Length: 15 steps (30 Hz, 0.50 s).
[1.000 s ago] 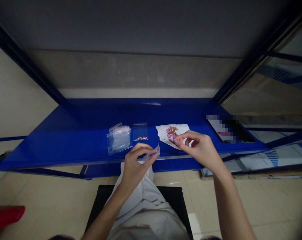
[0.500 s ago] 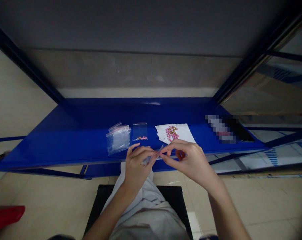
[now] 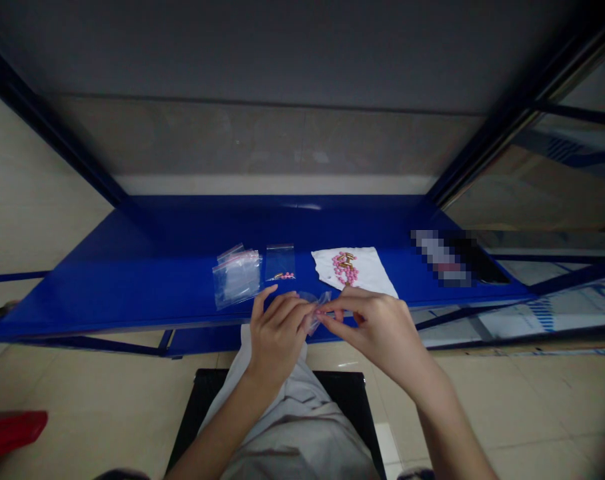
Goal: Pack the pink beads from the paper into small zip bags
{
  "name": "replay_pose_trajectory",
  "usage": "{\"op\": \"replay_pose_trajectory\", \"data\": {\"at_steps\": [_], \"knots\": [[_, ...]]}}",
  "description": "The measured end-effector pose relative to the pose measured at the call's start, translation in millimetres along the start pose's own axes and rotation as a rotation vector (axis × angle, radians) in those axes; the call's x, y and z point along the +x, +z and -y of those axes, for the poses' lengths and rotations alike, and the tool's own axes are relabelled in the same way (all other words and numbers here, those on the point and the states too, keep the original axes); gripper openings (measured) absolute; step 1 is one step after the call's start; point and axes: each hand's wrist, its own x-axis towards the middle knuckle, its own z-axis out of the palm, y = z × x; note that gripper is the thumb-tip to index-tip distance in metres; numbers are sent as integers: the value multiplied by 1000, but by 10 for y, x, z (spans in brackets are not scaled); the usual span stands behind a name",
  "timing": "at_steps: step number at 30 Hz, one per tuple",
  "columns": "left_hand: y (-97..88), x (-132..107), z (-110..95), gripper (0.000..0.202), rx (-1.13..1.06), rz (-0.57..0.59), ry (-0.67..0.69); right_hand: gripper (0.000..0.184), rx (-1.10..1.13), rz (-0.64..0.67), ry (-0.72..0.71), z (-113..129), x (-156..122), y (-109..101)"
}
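My left hand and my right hand meet at the front edge of the blue shelf, both pinching a small clear plastic bag between their fingertips. Whether anything is inside that bag I cannot make out. Just behind my right hand lies a white sheet with a heap of pink pills and brown capsules on it. A small clear bag holding a few pills lies behind my left hand. A stack of empty clear bags sits to its left.
A dark flat item with a blurred patch lies on the shelf's right end. Blue rack posts rise on both sides. Below are a black stool, my white-clothed lap and a tiled floor, with something red at the lower left.
My right hand came away from the pill heap, moved left and down to the small bag in my left hand, and now pinches it together with the left.
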Motion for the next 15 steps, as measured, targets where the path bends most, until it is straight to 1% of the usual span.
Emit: {"op": "replay_pose_trajectory", "data": {"at_steps": [3,5,7,9,11,13,15], "knots": [[19,1,2,10,7,-17,20,13,-13,-17,-20,0,-14,6],[28,13,15,7,-37,-19,-5,16,23,-8,-39,-11,-20,-18],[27,37,32,5,-130,6,-61,18,90,8,-50,-37,-17,-54],[14,69,45,5,-256,43,-168,17,173,-11,-56,-78,-2,-80],[-7,102,48,4,-412,86,-326,17,246,-81,-51,-123,22,-82],[-28,131,42,5,-595,121,-492,23,315,-135,-30,-155,51,-59],[-41,153,33,7,-765,158,-602,31,382,-115,-13,-169,82,-21]]}}
